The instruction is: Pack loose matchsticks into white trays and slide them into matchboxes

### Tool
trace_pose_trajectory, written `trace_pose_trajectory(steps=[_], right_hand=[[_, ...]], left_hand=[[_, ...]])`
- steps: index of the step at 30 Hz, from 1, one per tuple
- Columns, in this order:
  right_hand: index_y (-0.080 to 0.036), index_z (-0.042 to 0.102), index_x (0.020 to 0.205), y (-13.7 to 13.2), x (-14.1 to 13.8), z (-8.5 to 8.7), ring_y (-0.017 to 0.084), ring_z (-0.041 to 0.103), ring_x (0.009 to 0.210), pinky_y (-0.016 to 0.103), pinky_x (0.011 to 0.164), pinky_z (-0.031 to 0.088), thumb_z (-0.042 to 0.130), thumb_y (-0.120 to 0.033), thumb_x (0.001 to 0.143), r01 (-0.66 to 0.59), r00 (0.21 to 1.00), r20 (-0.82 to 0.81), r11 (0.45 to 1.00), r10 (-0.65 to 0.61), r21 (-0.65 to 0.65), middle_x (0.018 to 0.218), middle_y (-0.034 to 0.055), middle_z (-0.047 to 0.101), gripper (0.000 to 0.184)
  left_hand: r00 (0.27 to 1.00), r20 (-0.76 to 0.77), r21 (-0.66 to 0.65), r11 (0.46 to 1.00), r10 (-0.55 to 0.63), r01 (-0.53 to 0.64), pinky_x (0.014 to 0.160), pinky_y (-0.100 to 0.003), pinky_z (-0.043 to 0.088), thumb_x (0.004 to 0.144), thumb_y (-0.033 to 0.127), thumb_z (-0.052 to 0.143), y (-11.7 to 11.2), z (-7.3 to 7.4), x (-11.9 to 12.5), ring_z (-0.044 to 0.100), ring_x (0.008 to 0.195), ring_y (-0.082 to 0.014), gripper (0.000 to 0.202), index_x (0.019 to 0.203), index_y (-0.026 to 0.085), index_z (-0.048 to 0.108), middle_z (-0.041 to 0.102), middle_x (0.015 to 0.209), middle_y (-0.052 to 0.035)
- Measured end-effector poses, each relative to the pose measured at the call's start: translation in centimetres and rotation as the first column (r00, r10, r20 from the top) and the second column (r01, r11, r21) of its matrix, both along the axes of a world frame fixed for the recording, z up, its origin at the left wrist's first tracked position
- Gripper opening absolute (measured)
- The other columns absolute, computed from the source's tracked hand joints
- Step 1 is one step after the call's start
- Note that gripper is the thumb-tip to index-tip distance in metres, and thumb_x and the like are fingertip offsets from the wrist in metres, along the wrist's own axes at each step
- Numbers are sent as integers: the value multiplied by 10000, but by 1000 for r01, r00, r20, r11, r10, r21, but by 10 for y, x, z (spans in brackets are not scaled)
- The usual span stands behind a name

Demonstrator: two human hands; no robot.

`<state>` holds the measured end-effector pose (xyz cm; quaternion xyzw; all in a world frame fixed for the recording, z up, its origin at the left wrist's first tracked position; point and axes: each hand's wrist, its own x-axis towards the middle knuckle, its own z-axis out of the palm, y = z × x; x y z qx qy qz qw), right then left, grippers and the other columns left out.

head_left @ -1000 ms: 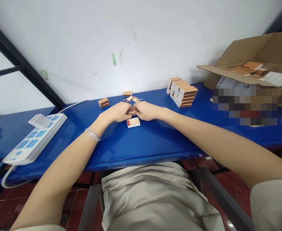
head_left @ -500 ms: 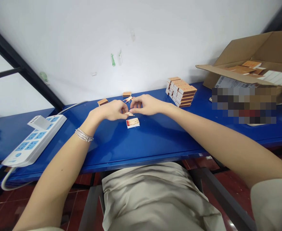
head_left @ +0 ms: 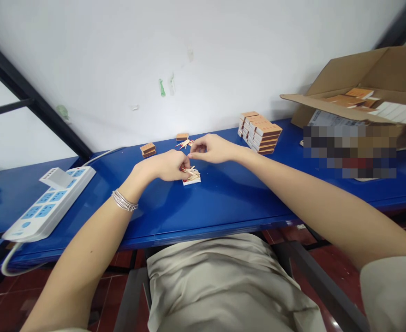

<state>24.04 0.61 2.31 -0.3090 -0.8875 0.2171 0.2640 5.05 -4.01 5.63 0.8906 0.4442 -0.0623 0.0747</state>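
Matches (head_left: 191,170) stick out from the closed fingers of my left hand (head_left: 170,165), which is down at a small open matchbox tray (head_left: 192,182). More red-tipped matches lie in that tray, partly hidden by the fingers. My right hand (head_left: 210,148) is just behind and to the right, its thumb and fingertips brought together; whatever they hold, if anything, does not show. Beyond its fingers lies a small loose pile of matches (head_left: 184,144) on the blue table (head_left: 223,198).
Two matchbox sleeves (head_left: 148,149) lie at the back left, another matchbox sleeve (head_left: 182,137) by the wall. Stacked matchboxes (head_left: 260,133) stand to the right, beside a cardboard carton (head_left: 331,87) of more boxes. A white power strip (head_left: 50,203) occupies the left.
My left hand has moved toward me and slightly right, bringing its matches down onto the tray. My right hand has barely moved. The two sleeves at the back left are now less covered.
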Motion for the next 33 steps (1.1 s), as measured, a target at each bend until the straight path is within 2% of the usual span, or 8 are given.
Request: trace_pose_trajectory(steps=[8, 11, 15, 22, 27, 33], right_hand=[[-138, 729, 849, -1, 7, 8, 121, 538, 632, 278, 625, 360, 677, -501, 741, -122, 986, 95, 982, 136, -143, 715, 23, 678, 383], [-151, 729, 834, -7, 5, 11, 125, 566, 651, 278, 638, 384, 719, -515, 701, -151, 977, 119, 972, 174, -180, 751, 27, 696, 388], [-162, 722, 825, -11, 2, 11, 131, 597, 674, 271, 649, 412, 762, -480, 657, -143, 970, 166, 969, 178, -203, 786, 28, 712, 362], [-165, 734, 865, 1, 7, 7, 147, 617, 684, 263, 632, 421, 769, -459, 648, -161, 946, 246, 965, 211, -207, 748, 22, 719, 366], [-168, 746, 853, 4, 7, 4, 134, 604, 631, 248, 586, 410, 754, -411, 667, -164, 925, 302, 958, 232, -233, 702, 10, 717, 306], [-175, 762, 830, 3, 5, 3, 129, 604, 618, 243, 580, 415, 734, -406, 691, -147, 921, 313, 952, 230, -267, 730, 18, 736, 272]], left_hand=[[999, 40, 61, 998, -9, 6, 544, -271, 340, 787, 507, 605, 1, 0, -2, 543, 582, -138, 334, 799, 174, 627, 659, 718, -29], [998, 55, 44, 999, -4, 2, 543, -270, 338, 781, 551, 611, 1, 1, -2, 543, 567, -132, 375, 779, 176, 632, 662, 701, -24], [995, 95, -15, 1000, 11, -10, 548, -262, 352, 763, 576, 625, -1, 5, -1, 559, 576, -128, 404, 766, 172, 645, 684, 724, -29], [988, 150, -143, 990, 40, -18, 591, -241, 410, 716, 548, 672, 5, 11, -14, 624, 686, -146, 417, 917, 184, 696, 723, 832, -28], [988, 104, -252, 964, 112, -83, 616, -246, 439, 647, 570, 727, 15, 7, -24, 645, 717, -160, 458, 908, 196, 688, 737, 824, -27], [980, 149, -379, 923, 133, -67, 597, -244, 454, 638, 473, 764, 16, 4, -21, 658, 694, -159, 377, 860, 186, 663, 731, 791, -35]])
